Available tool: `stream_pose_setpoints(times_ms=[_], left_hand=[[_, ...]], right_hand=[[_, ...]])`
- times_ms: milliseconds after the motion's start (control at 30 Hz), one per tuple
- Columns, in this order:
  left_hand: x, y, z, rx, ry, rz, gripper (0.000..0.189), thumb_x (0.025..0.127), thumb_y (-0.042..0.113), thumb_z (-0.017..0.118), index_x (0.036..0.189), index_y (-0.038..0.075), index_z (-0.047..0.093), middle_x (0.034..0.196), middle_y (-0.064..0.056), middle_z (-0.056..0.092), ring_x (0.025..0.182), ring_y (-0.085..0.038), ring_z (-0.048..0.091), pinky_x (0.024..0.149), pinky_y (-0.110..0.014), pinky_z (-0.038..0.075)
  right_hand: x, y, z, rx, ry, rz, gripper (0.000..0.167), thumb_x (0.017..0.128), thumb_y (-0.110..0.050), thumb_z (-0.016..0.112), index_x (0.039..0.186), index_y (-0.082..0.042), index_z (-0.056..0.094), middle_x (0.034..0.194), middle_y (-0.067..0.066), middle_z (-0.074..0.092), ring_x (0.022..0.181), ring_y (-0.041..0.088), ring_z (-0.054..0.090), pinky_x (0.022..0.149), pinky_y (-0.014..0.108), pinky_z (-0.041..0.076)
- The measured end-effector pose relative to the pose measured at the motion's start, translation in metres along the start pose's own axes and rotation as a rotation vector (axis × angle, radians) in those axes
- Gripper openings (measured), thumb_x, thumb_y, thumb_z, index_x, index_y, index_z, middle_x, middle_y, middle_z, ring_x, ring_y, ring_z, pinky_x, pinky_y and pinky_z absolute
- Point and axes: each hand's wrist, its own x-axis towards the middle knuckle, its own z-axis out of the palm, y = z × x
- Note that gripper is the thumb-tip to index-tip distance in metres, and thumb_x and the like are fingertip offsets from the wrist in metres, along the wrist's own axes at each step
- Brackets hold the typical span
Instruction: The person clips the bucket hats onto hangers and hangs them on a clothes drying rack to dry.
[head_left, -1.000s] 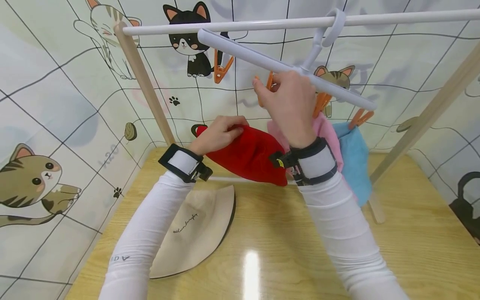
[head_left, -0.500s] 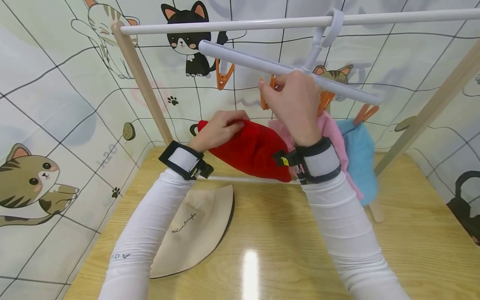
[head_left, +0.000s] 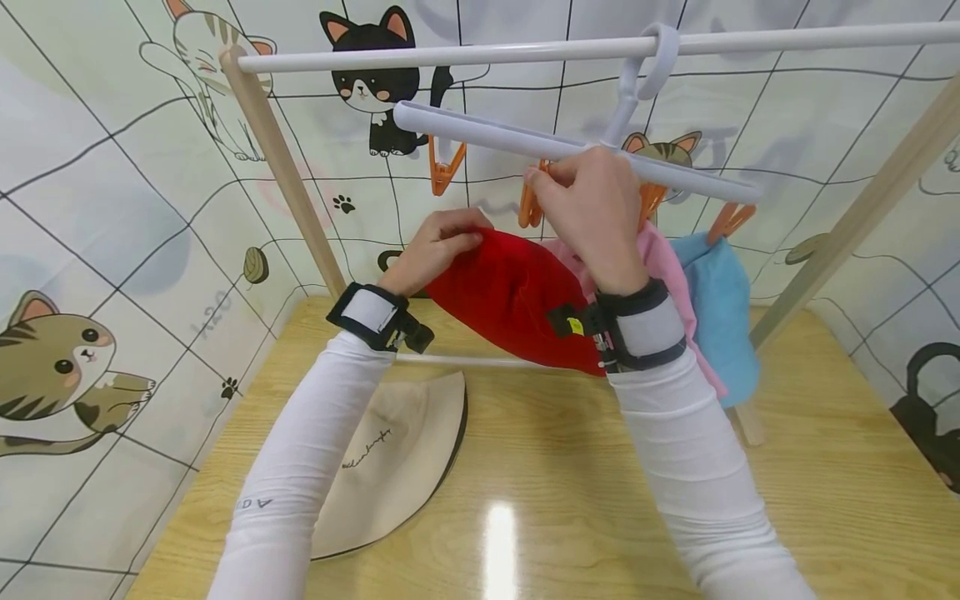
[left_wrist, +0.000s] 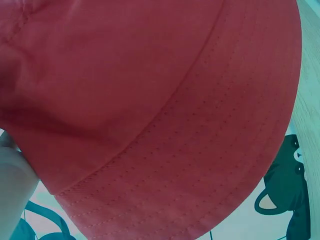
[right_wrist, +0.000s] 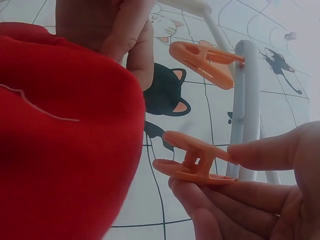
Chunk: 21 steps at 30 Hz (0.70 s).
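Observation:
My left hand (head_left: 442, 250) pinches the top edge of a red hat (head_left: 510, 300), which hangs below the hanger. Rows of stitching run along the hat's brim (left_wrist: 200, 145) in the left wrist view. My right hand (head_left: 596, 212) pinches the tail ends of an orange clip (right_wrist: 195, 160) on the pale hanger (head_left: 495, 133); the clip's mouth stands apart and points toward the hat. Between the clip and the red fabric a gap shows in the right wrist view. Another orange clip (head_left: 444, 171) hangs at the hanger's left end, holding nothing.
The hanger hooks over a white rail (head_left: 450, 55) with wooden posts (head_left: 288, 175). Clips hold a pink cloth item (head_left: 667, 267) and a blue one (head_left: 716, 317) on the right. A beige hat (head_left: 408, 458) lies on the wooden table (head_left: 570, 492) under my left arm.
The hanger's left end has dropped and its right end has risen, so it hangs closer to level. My left hand has lifted the red hat's edge slightly; my right hand keeps the clip.

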Motion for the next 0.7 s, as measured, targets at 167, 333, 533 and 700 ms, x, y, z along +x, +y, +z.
stream_pose_setpoints(times_ms=[167,333,533,700], left_hand=[[0.002,-0.002,-0.001,-0.090,0.034,0.020,0.019,0.096,0.001,0.045,0.099,-0.005,0.063,0.091,-0.009,0.061,0.087,-0.027,0.056,0.078,-0.035,0.049],[0.003,-0.003,0.000,-0.151,0.055,0.027,0.018,0.096,0.000,0.046,0.100,-0.007,0.062,0.092,-0.008,0.061,0.089,-0.027,0.056,0.078,-0.035,0.049],[0.006,-0.002,0.002,-0.151,0.066,0.046,0.018,0.097,-0.001,0.045,0.103,-0.008,0.060,0.093,-0.008,0.060,0.091,-0.027,0.055,0.080,-0.034,0.048],[0.011,-0.001,0.005,-0.135,0.066,0.010,0.019,0.099,0.000,0.043,0.102,-0.003,0.061,0.095,-0.009,0.061,0.091,-0.026,0.056,0.080,-0.034,0.048]], right_hand=[[0.000,0.001,-0.001,0.017,-0.026,0.022,0.036,0.096,-0.032,0.055,0.086,-0.006,0.077,0.063,0.010,0.057,0.053,0.024,0.045,0.043,0.029,0.028],[-0.001,0.002,-0.002,0.061,-0.037,0.014,0.034,0.096,-0.029,0.054,0.085,-0.006,0.077,0.063,0.011,0.057,0.055,0.023,0.047,0.044,0.029,0.030],[-0.001,0.002,-0.003,0.111,-0.051,0.035,0.032,0.096,-0.030,0.056,0.099,-0.006,0.077,0.074,0.010,0.066,0.064,0.021,0.052,0.048,0.030,0.034],[-0.001,0.001,-0.005,0.134,-0.084,0.047,0.031,0.096,-0.030,0.058,0.106,-0.007,0.076,0.083,0.011,0.069,0.074,0.021,0.054,0.058,0.030,0.039]])
